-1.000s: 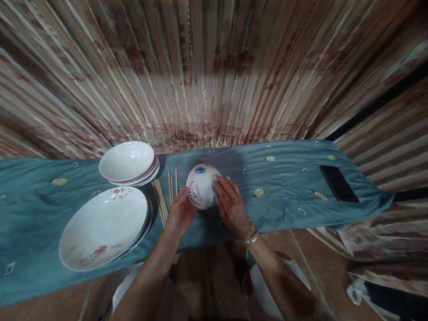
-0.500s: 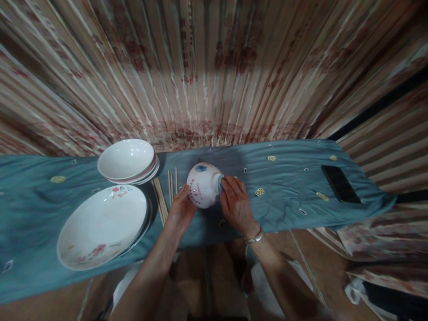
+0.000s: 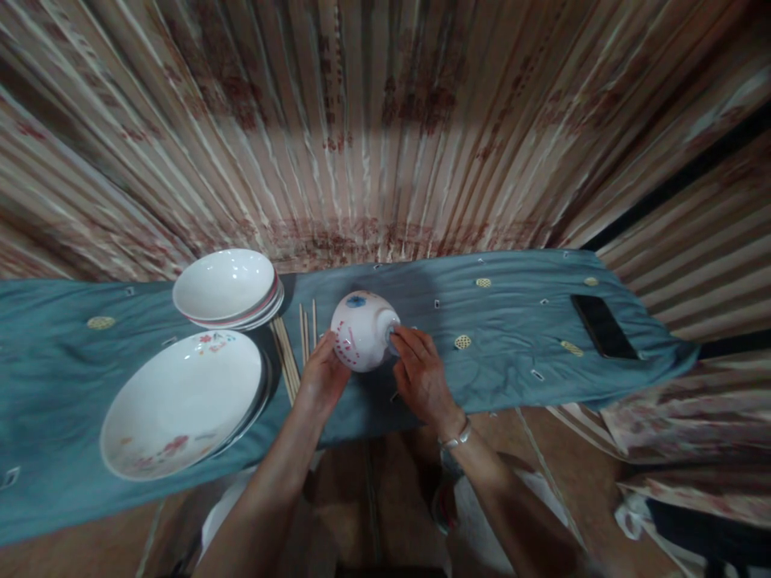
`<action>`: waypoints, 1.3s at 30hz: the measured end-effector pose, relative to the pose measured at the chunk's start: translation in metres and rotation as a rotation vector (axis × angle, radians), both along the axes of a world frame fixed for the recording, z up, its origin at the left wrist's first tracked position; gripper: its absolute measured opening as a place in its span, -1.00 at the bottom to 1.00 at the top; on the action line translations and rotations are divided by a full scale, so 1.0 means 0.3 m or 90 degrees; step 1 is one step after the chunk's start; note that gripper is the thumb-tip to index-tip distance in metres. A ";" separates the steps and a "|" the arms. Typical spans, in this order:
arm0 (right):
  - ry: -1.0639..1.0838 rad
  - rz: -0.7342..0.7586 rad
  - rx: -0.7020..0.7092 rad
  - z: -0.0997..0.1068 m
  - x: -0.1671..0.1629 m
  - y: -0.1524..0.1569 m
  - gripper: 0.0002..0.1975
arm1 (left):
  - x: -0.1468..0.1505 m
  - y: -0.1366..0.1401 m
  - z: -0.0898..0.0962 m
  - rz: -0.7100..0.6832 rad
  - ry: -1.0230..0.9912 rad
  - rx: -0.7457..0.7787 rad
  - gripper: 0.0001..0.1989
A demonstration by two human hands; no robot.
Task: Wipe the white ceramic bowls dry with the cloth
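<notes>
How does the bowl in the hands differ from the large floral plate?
The bowl is held tilted, the left hand on it; the plate lies face up.
The bowl shows mostly its outside; the plate shows its inside.
The bowl is smaller; the plate is wider.
Both are white with coloured decoration.

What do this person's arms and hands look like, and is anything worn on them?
They are ordinary human arms, with no cables or machine parts in view. No sleeves show on the forearms, and both the left hand and the right hand are without gloves. A shiny, silver-coloured bracelet circles the right wrist; none shows on the left.
</notes>
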State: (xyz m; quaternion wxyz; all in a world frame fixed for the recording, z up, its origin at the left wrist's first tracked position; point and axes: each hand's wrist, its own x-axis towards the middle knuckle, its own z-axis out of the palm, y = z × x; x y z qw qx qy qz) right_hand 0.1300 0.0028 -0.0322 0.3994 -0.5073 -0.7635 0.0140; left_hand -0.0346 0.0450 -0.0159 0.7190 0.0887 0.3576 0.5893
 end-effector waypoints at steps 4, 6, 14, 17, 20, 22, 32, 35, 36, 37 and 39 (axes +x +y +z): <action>0.037 0.024 0.006 0.006 -0.011 -0.005 -0.52 | 0.000 -0.005 -0.007 -0.009 0.004 0.029 -0.76; 0.046 0.035 0.009 0.009 -0.015 -0.003 -0.50 | 0.001 -0.007 -0.010 -0.009 0.006 0.042 -0.79; 0.018 0.028 0.023 0.027 -0.006 0.014 -0.47 | 0.014 -0.019 0.015 -0.040 0.037 0.078 -0.81; -0.008 0.002 0.021 0.027 0.000 0.022 -0.47 | 0.016 -0.022 0.019 -0.046 0.049 0.081 -0.80; -0.035 -0.027 0.016 0.020 0.006 0.032 -0.47 | 0.018 -0.021 0.018 -0.045 0.057 0.084 -0.81; -0.056 -0.047 0.008 0.014 0.010 0.038 -0.48 | 0.020 -0.021 0.018 -0.044 0.059 0.084 -0.82; -0.125 -0.104 -0.036 0.021 0.023 0.030 -0.56 | 0.022 -0.016 0.004 -0.037 0.048 0.061 -0.86; -0.104 -0.097 -0.043 0.026 0.024 0.021 -0.55 | 0.024 -0.017 0.010 -0.024 0.037 0.048 -0.89; -0.098 -0.091 -0.042 0.027 0.024 0.017 -0.56 | 0.025 -0.017 0.013 -0.020 0.032 0.044 -0.91; -0.092 -0.085 -0.040 0.028 0.024 0.013 -0.56 | 0.025 -0.019 0.016 -0.017 0.029 0.041 -0.92; -0.078 -0.071 -0.039 0.031 0.025 0.004 -0.58 | 0.024 -0.021 0.020 -0.014 0.025 0.041 -0.93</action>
